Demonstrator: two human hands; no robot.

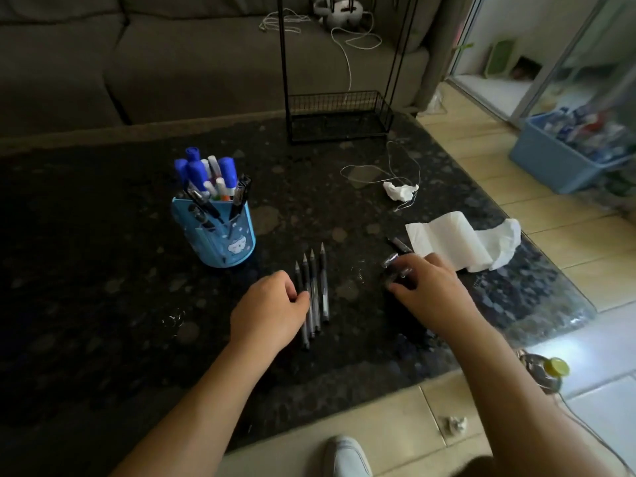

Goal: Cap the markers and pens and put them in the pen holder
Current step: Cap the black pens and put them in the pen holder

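Observation:
Several uncapped pens [315,287] lie side by side on the dark table [103,270], tips pointing away from me. My left hand [272,309] rests at their left side, fingertips touching the nearest pen, fingers curled. My right hand [426,287] reaches over a small cluster of clear pen caps [392,261] to the right; its fingertips touch them, and whether it grips one I cannot tell. Another pen [399,244] lies just beyond that hand. The blue pen holder [215,232] stands to the left, filled with capped blue markers and pens.
White tissue paper [457,242] lies to the right near the table edge, a crumpled tissue [399,191] and thin cord beyond it. A black wire rack [339,115] stands at the back. A sofa is behind the table; a blue bin [564,156] sits on the floor.

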